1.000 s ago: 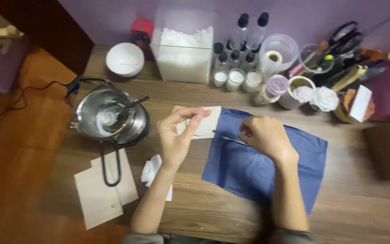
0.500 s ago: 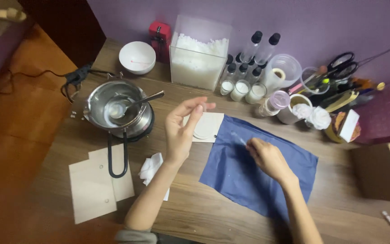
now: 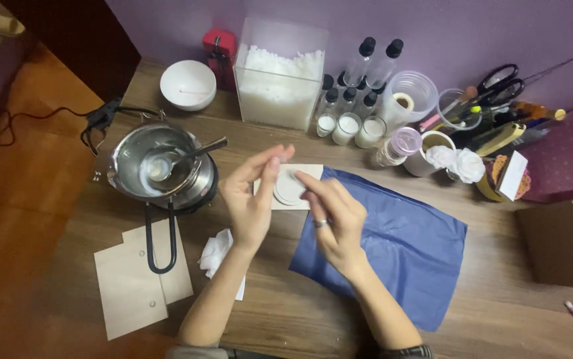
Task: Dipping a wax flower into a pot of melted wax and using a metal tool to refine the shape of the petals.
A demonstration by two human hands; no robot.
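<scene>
My left hand (image 3: 252, 199) and right hand (image 3: 335, 223) are open, close together, just in front of the round white disc (image 3: 289, 187) on its card.

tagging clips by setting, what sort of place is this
Most likely a home craft desk set up for candle making: a clear box of white wax flakes, a steel melting pot on a small heater, and small jars of white wax.

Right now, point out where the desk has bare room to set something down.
Bare wood lies along the near edge below the blue cloth, and between the cloth and the cardboard box. The back edge is crowded: wax bin, bottles, jars, tool cups.
</scene>
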